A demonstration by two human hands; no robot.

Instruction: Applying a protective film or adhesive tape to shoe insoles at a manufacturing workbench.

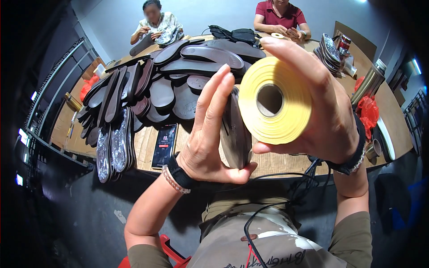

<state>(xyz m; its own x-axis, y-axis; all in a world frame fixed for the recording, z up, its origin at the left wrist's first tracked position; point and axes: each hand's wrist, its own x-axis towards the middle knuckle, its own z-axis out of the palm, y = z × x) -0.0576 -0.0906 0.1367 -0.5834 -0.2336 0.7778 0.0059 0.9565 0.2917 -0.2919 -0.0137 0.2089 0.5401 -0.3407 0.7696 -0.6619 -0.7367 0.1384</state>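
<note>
My right hand grips a thick roll of yellow tape with a hollow cardboard core, held up close to the camera. Its fingers lie over the top of the roll and the thumb is underneath. Beside it, my left hand holds a dark shoe sole on edge, with the thumb at its lower end and the fingers along its left side. Part of that sole is hidden behind the roll. Just beyond my left hand lies a large heap of dark soles.
A phone with a lit screen lies on the cardboard-covered table. Plastic-wrapped soles hang over the left edge. A metal flask and red plastic bag stand at right. Two people sit across. Black cables cross my front.
</note>
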